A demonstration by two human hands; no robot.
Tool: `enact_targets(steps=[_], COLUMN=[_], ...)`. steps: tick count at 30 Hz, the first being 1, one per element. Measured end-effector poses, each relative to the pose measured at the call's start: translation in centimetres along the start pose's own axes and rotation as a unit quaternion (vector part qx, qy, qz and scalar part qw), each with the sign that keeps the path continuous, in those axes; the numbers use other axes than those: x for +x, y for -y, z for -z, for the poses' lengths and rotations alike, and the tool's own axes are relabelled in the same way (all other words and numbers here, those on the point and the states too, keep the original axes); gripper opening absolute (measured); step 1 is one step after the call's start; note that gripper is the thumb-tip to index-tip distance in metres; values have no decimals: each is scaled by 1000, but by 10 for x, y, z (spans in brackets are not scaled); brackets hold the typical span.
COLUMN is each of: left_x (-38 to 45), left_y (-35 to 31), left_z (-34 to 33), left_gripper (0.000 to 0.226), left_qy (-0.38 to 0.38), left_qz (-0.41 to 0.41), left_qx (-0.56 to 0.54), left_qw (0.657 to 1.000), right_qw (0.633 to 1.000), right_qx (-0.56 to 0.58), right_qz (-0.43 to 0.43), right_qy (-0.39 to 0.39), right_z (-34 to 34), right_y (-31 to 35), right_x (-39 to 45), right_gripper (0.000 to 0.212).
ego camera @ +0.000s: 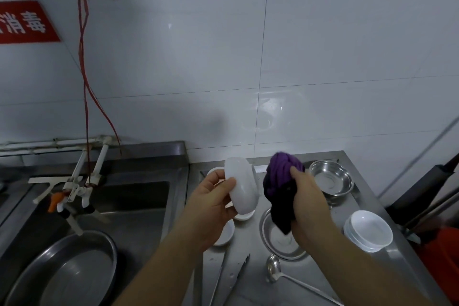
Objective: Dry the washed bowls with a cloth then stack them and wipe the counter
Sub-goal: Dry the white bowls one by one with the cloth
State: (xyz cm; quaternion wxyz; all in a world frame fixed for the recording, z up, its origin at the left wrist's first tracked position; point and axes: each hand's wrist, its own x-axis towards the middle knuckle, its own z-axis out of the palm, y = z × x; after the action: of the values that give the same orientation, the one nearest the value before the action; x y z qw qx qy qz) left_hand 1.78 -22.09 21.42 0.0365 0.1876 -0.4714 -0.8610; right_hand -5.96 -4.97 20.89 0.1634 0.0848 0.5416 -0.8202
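My left hand (213, 204) grips a white bowl (242, 186) tilted on its side above the steel counter (250, 278). Just right of it, my right hand (308, 201) holds a bunched purple cloth (280, 181), a little apart from the bowl. A stack of white bowls (368, 230) stands at the counter's right. Under my left hand lie other white bowls (224, 235), and another (213, 172) sits near the back wall. Two steel bowls are on the counter, one at the back right (331, 176) and one below the cloth (280, 243).
A steel sink (129, 204) with white taps (79, 189) lies to the left, holding a large steel basin (67, 271). Tongs (231, 278) and a ladle (275, 268) lie on the counter's front. Dark handles (432, 194) lean at the right edge.
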Motion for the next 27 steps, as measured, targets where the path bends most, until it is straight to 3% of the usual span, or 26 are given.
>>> enact_targets(steps=[2, 4, 7, 8, 9, 12, 16, 18, 22, 27], left_x=[0, -2, -9, -10, -12, -14, -16, -16, -19, -23], left_y=[2, 2, -3, -4, -4, -2, 0, -2, -10, -3], left_z=[-1, -6, -13, -12, -11, -2, 0, -2, -7, -16], left_gripper=[15, 19, 30, 32, 32, 29, 30, 31, 32, 19], left_qy=[3, 50, 122, 137, 148, 168, 167, 164, 170, 170], left_qz=[-3, -4, -22, -24, -22, -12, -40, -66, -107, -124], left_qx=[68, 96, 122, 136, 148, 176, 188, 190, 212, 259], left_qw=[998, 994, 985, 981, 978, 970, 967, 966, 956, 943], right_qw=[990, 949, 795, 765, 759, 797, 932, 978, 989, 968], right_qx=[-56, -167, -399, -431, -437, -405, -240, -110, 40, 128], right_qz=[108, 226, 398, 418, 419, 387, 210, 100, -114, -202], right_qy=[70, 145, 224, 233, 239, 228, 173, 147, 89, 73], right_z=[-9, -14, -12, -11, -11, -13, -23, -27, -30, -27], right_y=[12, 15, 10, 9, 9, 8, 23, 28, 26, 12], right_x=[-11, -21, -20, -18, -16, -9, 6, 11, 5, -10], right_gripper=[25, 23, 36, 37, 37, 34, 30, 31, 47, 25])
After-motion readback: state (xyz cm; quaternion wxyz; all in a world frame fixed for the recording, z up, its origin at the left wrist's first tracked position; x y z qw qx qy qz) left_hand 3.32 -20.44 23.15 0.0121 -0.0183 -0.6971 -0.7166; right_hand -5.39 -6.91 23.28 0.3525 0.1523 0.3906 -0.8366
